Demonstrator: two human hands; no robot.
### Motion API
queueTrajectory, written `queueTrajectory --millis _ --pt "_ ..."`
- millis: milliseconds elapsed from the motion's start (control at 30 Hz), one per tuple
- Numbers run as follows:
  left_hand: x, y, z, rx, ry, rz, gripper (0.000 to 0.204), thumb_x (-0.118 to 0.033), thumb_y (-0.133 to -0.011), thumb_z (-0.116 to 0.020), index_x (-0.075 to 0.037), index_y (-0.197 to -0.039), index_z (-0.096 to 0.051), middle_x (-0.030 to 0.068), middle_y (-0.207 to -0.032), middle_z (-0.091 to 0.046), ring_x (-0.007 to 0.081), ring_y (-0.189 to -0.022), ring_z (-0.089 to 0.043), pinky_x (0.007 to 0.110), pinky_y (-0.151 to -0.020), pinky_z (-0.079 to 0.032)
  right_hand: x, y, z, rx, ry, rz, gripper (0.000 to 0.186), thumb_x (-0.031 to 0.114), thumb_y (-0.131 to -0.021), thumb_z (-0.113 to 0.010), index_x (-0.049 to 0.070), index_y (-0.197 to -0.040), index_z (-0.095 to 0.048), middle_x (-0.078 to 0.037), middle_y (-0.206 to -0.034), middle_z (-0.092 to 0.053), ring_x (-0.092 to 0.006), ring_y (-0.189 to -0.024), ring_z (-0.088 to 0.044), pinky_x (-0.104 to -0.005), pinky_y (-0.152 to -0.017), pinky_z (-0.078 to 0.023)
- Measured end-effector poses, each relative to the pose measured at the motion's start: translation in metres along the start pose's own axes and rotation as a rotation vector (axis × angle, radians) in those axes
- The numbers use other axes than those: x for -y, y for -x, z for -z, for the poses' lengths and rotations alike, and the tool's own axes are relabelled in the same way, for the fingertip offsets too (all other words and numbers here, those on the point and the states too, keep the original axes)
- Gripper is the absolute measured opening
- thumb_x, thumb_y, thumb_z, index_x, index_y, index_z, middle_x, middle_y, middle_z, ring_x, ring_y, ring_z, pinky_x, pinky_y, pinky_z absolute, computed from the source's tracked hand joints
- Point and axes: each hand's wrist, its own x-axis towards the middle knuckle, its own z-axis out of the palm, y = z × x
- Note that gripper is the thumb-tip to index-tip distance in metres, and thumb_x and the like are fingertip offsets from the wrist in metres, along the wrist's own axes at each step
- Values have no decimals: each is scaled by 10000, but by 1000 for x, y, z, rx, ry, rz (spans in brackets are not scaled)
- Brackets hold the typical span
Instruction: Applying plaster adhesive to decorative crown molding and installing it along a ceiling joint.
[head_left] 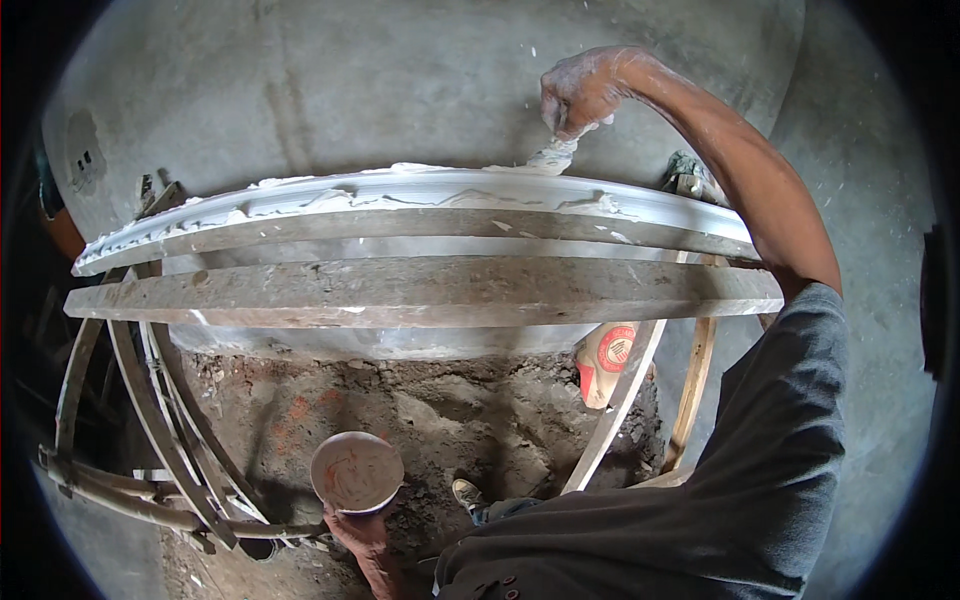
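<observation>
Bowl (356, 472) upright, streaked inside; ridged moulding (450, 188) stretching crosswise, smeared; white clump (553, 157) at its far edge!

Bare wall (400, 90) and dirt floor (440, 415) mark a building site

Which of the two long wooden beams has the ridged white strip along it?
The far beam, on the wall side: the white strip runs along it. The near beam carries none, only a few white marks.
</observation>
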Motion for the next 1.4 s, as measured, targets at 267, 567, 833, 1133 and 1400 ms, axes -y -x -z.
queueTrajectory --millis 267,567,833,1133,1400 --pt "-4 4 -22 9 12 14 854 -548 -746 -589 -142 -1431 -282 161 -1445 -307 420 -1307 -321 700 -929 -335 -58 26 -68 72 -201 -107 219 196 -757 -630 74 -928 -692 -78 -743 -666 -217 -602 -595 -366 -575 -495" --pt "-28 22 -58 -6 58 -15 756 -485 -797 -564 -126 -1419 -326 137 -1448 -326 377 -1317 -331 661 -956 -345 -111 100 -116 -333 80 -598 270 245 -815 -608 48 -996 -650 -174 -1061 -633 -331 -1004 -591 -439 -820 -464" --pt "-40 25 -77 154 133 -68 588 -387 -902 -429 -74 -1395 -367 119 -1394 -420 326 -1262 -427 549 -964 -421 173 111 -106 -746 -966 563 252 189 -856 -650 10 -1031 -620 -94 -887 -666 -181 -824 -628 -312 -721 -486" --pt "-49 51 -102 251 102 -6 807 -487 -803 -611 -83 -1420 -283 170 -1420 -350 363 -1266 -409 619 -969 -398 358 71 -196 -567 -323 814 305 95 -831 -551 105 -1133 -589 -136 -1145 -543 -297 -975 -609 -439 -809 -490" --pt "-58 61 -68 156 52 -188 760 -405 -819 -639 -31 -1398 -317 146 -1403 -389 316 -1273 -405 534 -1021 -372 359 89 -199 30 -596 736 272 166 -896 -557 30 -1131 -564 -183 -1017 -607 -346 -953 -597 -446 -826 -457"
